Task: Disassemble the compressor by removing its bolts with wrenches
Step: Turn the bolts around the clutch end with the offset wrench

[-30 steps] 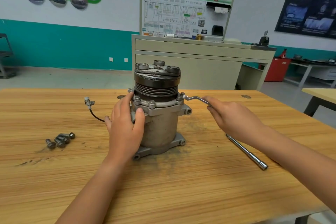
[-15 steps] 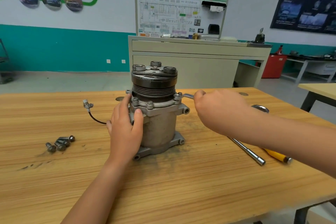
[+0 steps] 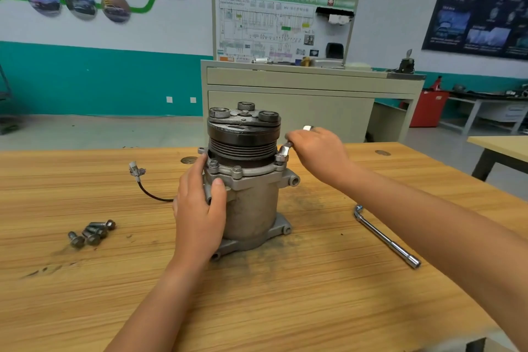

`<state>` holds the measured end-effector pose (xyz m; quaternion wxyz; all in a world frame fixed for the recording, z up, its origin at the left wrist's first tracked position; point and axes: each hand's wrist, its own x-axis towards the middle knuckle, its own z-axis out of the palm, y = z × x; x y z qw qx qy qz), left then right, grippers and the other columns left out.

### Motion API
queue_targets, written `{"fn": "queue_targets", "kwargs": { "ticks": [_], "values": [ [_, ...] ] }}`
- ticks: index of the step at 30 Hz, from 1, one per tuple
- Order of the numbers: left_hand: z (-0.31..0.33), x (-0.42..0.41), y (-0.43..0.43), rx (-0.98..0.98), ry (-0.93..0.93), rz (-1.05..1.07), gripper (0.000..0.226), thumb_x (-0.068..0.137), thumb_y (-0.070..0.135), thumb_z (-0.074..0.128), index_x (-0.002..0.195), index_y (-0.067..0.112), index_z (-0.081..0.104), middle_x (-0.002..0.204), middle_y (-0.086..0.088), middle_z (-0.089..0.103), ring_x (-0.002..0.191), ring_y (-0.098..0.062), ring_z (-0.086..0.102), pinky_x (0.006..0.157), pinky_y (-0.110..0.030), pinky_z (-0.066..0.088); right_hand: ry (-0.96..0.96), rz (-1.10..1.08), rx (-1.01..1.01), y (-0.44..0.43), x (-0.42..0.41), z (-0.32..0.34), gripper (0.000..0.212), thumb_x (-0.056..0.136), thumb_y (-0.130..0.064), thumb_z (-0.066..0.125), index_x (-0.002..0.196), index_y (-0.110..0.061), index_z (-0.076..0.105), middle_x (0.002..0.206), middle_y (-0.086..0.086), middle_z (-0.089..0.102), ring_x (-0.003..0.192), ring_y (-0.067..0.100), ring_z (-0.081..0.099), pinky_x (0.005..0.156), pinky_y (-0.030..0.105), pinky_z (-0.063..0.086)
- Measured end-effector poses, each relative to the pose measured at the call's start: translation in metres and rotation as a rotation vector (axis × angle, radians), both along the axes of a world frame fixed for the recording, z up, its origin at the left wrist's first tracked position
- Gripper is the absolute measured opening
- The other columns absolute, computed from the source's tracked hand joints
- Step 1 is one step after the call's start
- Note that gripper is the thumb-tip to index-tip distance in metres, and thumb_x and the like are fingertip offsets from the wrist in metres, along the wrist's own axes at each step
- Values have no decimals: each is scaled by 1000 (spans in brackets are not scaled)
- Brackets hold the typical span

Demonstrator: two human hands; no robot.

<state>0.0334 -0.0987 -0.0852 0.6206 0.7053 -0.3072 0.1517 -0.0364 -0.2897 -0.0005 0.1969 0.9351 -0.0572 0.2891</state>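
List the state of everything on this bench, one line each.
compressor: upright on the table, flange bolts in place
left hand: grips the compressor
right hand: holds the wrench
wrench: seated on a flange bolt
loose bolts: lying clustered, removed
socket wrench: lying untouched

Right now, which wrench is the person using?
The short bent wrench that the right hand grips, its end down on the flange of the compressor. The long L-shaped wrench lies untouched on the table.
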Motion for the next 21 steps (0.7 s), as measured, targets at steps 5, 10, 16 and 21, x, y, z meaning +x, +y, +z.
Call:
{"fn": "queue_targets", "kwargs": {
  "ticks": [5, 10, 16, 21],
  "values": [
    [0, -1, 0, 2, 18, 6, 57, 86, 39, 32, 142, 31, 30, 130, 18, 32, 124, 1, 28, 113, -49, 23, -257, -25, 333, -2, -36, -1, 23, 96, -12, 44, 115, -5, 55, 58, 4, 54, 48, 26, 52, 44, 29, 36],
    [2, -3, 0, 5, 15, 17, 57, 86, 38, 32, 142, 29, 32, 129, 18, 31, 123, 2, 27, 113, -49, 23, -51, -103, 202, 8, -78, -3, 21, 97, -20, 38, 107, -9, 53, 54, 1, 46, 47, 25, 47, 42, 28, 28],
    [2, -3, 1, -4, 12, 19, 57, 85, 37, 33, 141, 27, 35, 131, 15, 33, 125, 0, 28, 112, -49, 23, 182, -224, 122, 26, -76, 0, 13, 97, -14, 34, 105, -16, 44, 59, -2, 42, 52, 18, 42, 45, 29, 30],
    [2, -4, 2, 1, 18, 15, 57, 85, 38, 32, 141, 27, 34, 132, 14, 33, 127, -1, 29, 113, -49, 23, 296, -345, -44, 51, -73, 19, 16, 92, -4, 36, 103, -11, 44, 57, -2, 32, 46, 13, 30, 39, 26, 20]
  ]
}}
